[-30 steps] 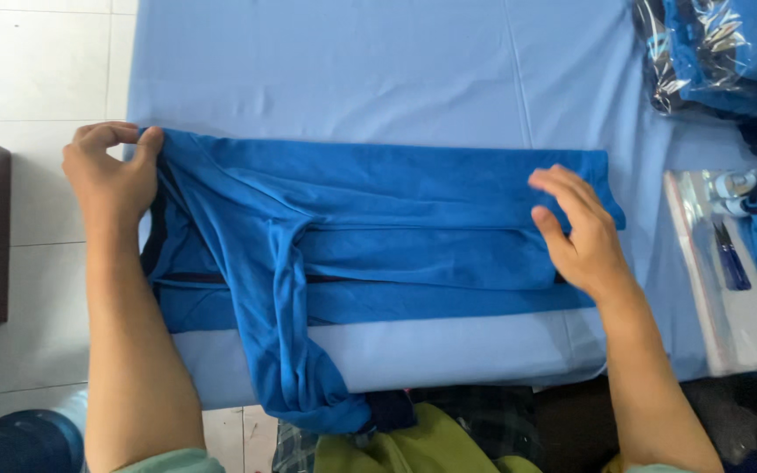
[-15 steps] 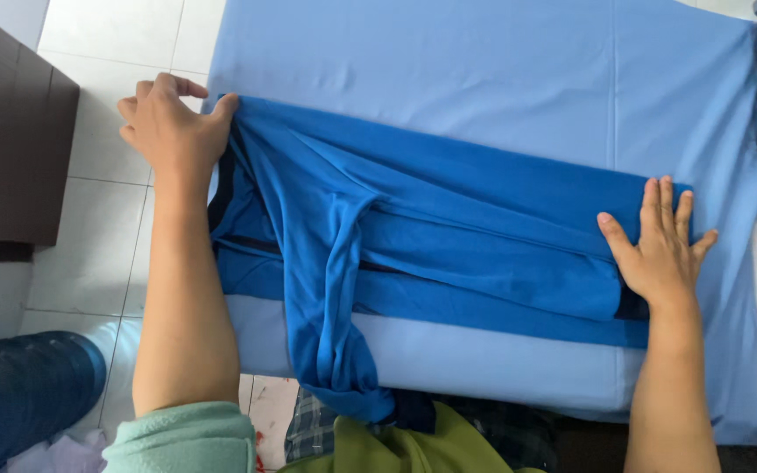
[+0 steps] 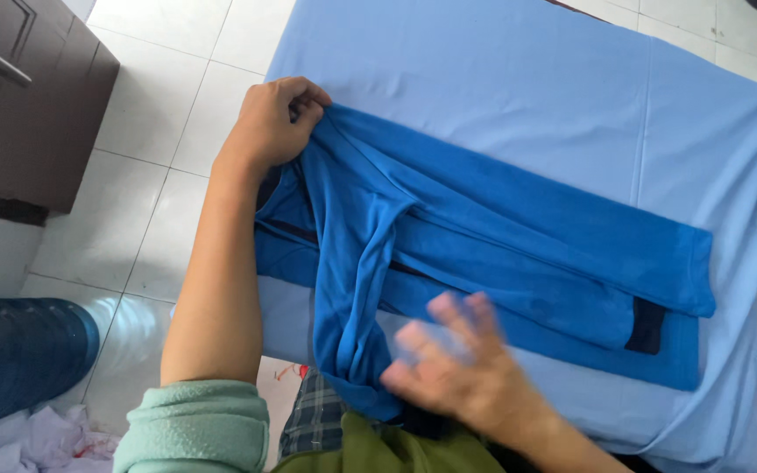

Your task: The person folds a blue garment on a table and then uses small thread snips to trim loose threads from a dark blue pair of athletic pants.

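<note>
The left hand (image 3: 272,125) is curled into a loose fist at the far left end of a royal-blue knit garment (image 3: 501,241), its fingers closed over a bunched fold of the fabric right at the table's left edge. The right hand (image 3: 457,372) is blurred by motion; its fingers look spread and flat, hovering over or brushing the garment's near edge, and whether it grips anything cannot be told. Just left of that hand, a long blue sleeve or strap (image 3: 348,307) of the same cloth runs down from the gathered end and hangs over the near edge of the table. The garment itself lies folded into a long band across a table covered in a pale blue sheet (image 3: 519,96), with a small dark patch (image 3: 646,326) showing near its right end. A mint-green fleece cuff (image 3: 194,429) covers the left forearm near the elbow. Beyond the table, white floor tiles (image 3: 164,96) show, with a dark brown cabinet (image 3: 24,105) at upper left and a translucent blue water jug (image 3: 19,359) at lower left.
</note>
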